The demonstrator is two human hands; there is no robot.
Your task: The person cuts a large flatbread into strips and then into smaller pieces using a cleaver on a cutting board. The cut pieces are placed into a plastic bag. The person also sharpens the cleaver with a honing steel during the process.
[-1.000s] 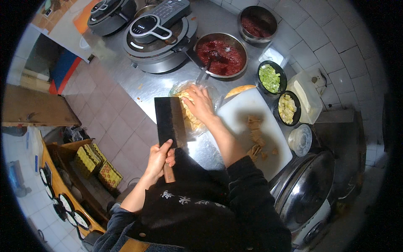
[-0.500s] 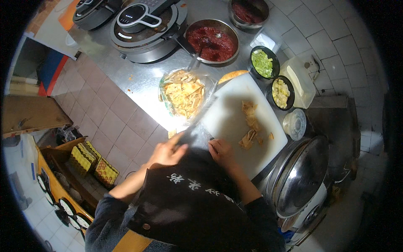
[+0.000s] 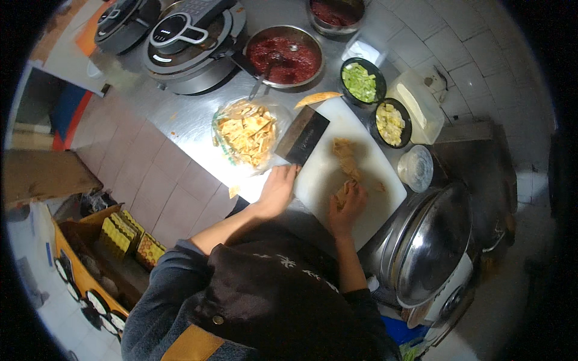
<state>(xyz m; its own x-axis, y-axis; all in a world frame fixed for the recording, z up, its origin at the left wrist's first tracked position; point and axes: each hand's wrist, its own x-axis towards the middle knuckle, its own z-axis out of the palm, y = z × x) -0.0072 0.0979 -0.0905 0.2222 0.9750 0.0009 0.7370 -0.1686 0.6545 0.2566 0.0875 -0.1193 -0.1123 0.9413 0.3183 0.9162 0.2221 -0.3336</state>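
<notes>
- Steel counter (image 3: 180, 117) beneath a white cutting board (image 3: 368, 147).
- Right hand (image 3: 349, 203): fingers closed on some tan pieces (image 3: 345, 159); more lie on the board at twelve o'clock from it.
- Left hand (image 3: 278, 188): at the cleaver's (image 3: 304, 136) near end; I cannot tell whether it grips. Blade at one o'clock.
- Plastic bag of yellowish strips (image 3: 245, 133): eleven o'clock from that hand.
- Red sauce pan (image 3: 284, 57): farther, twelve o'clock.
</notes>
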